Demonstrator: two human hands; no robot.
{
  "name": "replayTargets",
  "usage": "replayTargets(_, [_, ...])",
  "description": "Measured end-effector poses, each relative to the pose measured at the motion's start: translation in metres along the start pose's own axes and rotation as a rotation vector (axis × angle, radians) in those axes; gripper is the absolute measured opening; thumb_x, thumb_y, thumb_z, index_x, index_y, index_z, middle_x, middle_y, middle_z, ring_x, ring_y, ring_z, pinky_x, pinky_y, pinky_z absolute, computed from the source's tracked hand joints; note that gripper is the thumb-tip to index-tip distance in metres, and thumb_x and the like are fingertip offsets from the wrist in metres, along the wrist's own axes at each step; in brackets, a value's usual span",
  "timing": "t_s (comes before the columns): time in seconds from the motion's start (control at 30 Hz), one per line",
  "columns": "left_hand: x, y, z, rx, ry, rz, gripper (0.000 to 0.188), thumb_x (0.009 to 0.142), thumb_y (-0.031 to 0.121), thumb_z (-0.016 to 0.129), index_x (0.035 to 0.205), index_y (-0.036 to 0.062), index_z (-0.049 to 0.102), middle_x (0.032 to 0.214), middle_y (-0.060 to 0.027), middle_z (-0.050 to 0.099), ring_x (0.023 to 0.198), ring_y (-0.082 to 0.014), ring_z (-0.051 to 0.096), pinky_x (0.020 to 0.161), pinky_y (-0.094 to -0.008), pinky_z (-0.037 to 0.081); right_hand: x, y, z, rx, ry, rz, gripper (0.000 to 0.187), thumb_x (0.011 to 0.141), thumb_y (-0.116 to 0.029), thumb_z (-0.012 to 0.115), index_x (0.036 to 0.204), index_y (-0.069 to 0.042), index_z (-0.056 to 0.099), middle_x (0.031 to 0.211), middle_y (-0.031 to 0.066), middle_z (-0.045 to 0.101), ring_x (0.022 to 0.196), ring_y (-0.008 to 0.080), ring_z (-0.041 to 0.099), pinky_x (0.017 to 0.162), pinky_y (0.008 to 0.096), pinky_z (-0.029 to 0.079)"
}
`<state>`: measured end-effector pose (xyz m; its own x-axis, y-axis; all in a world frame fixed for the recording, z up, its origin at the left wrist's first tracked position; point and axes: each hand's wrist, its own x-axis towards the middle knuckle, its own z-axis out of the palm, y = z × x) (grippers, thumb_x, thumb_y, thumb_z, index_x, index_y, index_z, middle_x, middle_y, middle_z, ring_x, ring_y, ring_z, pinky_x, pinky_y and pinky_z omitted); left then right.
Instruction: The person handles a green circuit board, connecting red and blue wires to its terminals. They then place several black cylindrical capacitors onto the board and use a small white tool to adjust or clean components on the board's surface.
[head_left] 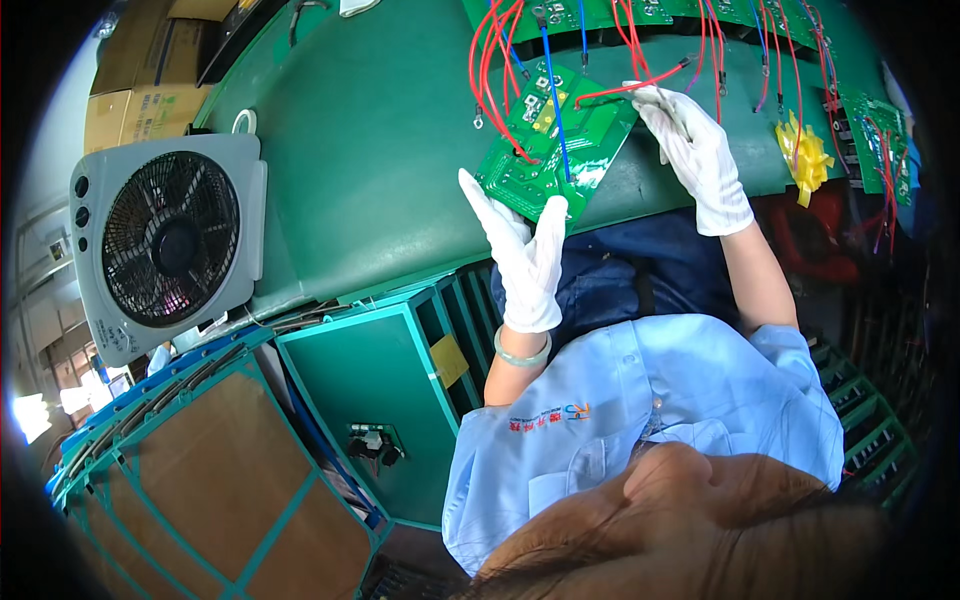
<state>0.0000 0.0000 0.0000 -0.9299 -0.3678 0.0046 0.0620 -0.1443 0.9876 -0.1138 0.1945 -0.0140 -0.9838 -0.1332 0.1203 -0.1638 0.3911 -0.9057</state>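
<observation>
A green circuit board (600, 140) is tilted above the bench, with red wires and a blue wire (555, 105) attached. My left hand (522, 255), in a white glove, grips its near left edge between thumb and fingers. At the board's right corner is my right hand (695, 160), also gloved, its fingers close together around a slim grey tool (672, 110) whose exact kind is hard to make out. One red wire (635, 85) runs from the board past the right fingertips and ends in a metal lug.
More green boards (640, 12) with hanging red and blue wires line the far side of the green bench (370, 150). A yellow crumpled piece (803, 158) lies at the right. A grey box fan (170, 240) stands left, near cardboard boxes (150, 85). A green cabinet (370, 400) stands below the bench edge.
</observation>
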Motion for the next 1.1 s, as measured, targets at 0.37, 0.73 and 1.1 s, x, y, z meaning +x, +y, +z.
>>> replayTargets(0.37, [0.040,0.019,-0.052,-0.106,-0.019,-0.216,0.083,0.080,-0.010,0.063,0.153,-0.0031,0.025,0.139,-0.0174,0.050,0.119,-0.0178,0.055,0.099,-0.0291,0.046,-0.067,-0.046,-0.068,0.193,-0.813,-0.174,0.040,0.092,-0.023,0.065,0.124,0.002,0.065,0.081,0.0100,0.068,0.070,0.0154,0.064,0.067,0.0270,0.051])
replayTargets(0.73, [0.044,0.009,-0.045,0.085,-0.017,-0.169,0.084,0.081,0.003,0.076,0.151,-0.0027,0.031,0.141,-0.0159,0.046,0.122,-0.0182,0.050,0.102,-0.0304,0.044,-0.024,-0.047,-0.056,-0.455,-0.335,-0.369,0.036,0.087,-0.025,0.072,0.119,-0.011,0.061,0.102,0.0091,0.069,0.089,0.0300,0.069,0.074,0.0371,0.055])
replayTargets(1.1, [0.044,0.014,-0.045,0.181,-0.056,-0.098,0.082,0.085,0.004,0.073,0.152,-0.0038,0.026,0.139,-0.0164,0.046,0.115,-0.0168,0.054,0.097,-0.0293,0.048,-0.014,-0.040,-0.033,-0.529,-0.385,-0.517,0.033,0.086,-0.035,0.072,0.110,-0.013,0.067,0.081,0.0054,0.063,0.067,0.0256,0.064,0.058,0.0343,0.050])
